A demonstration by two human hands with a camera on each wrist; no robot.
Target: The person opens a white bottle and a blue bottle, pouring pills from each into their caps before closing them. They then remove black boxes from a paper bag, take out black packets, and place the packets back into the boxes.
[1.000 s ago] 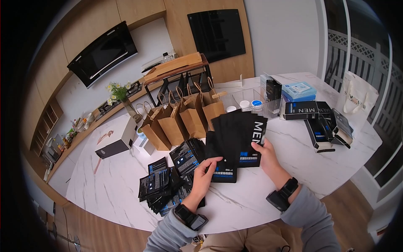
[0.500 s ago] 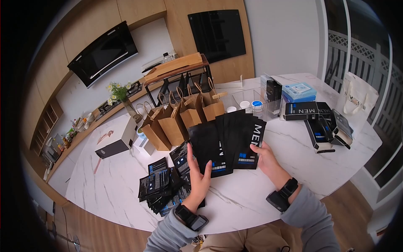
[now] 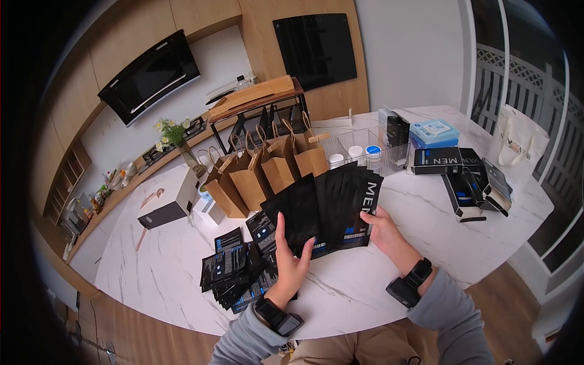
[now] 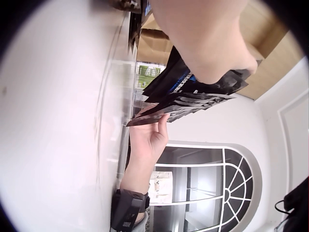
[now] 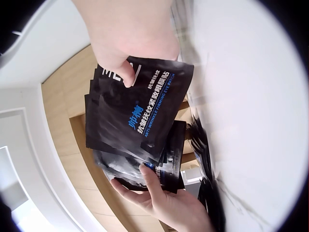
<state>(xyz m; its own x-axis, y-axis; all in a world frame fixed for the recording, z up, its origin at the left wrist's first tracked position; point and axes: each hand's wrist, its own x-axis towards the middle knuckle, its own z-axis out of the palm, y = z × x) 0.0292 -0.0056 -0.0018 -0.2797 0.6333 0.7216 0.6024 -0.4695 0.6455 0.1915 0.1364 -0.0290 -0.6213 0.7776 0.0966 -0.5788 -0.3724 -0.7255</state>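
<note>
Left hand: your left hand (image 3: 292,267) grips the near left part of the fan, thumb across the front.
Right hand: your right hand (image 3: 387,230) pinches the right edge, thumb on the front sachet's face.
Fan of black sachets: the fan of black sachets (image 3: 340,210) is between your hands, over the near part of the worktop (image 3: 359,292), printed faces toward you.
Long axis: it runs away from you; the blue-printed ends are nearest you, the plain ends point toward the paper bags. The leftmost sachets lean left, the rightmost slightly right.
MEN lettering: it runs along the long side of the rightmost sachet.
Heap of sachets: left of your left hand, the heap of sachets (image 3: 234,267) lies at mixed angles.
Paper bags: beyond the fan, the brown paper bags (image 3: 277,164) stand upright in a row, handles up; you cannot see what is inside.
Clear ribbed bin: right of the bags, the clear ribbed bin (image 3: 395,156) has lidded jars (image 3: 354,151) in it, one with a blue-marked lid.
Black MEN boxes: far right, the black MEN boxes (image 3: 436,160) lie in a cluster, the nearer ones with end flaps open.
White carton: far left, the white carton (image 3: 167,201) rests near the bags.
</note>
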